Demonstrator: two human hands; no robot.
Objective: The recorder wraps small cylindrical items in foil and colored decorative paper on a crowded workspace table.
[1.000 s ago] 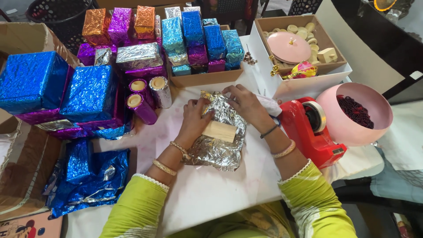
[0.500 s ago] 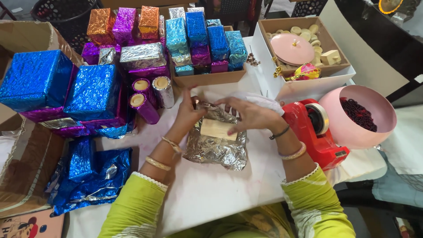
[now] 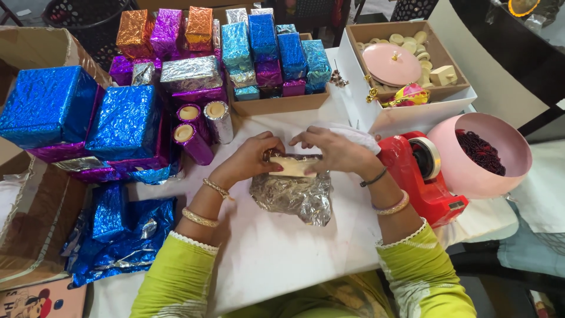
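Held between both hands at the table's middle is a pale block [image 3: 292,166] on crinkled silver foil [image 3: 292,197]: it is pinched from its left by the left hand [image 3: 250,159] and from its right by the right hand [image 3: 334,151]. A red tape dispenser [image 3: 425,179] stands just beside the right wrist.

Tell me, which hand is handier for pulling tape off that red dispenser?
Probably the right hand. The red tape dispenser stands just beside its wrist, while the left hand is on the far side of the silver foil parcel and would have to cross over it.
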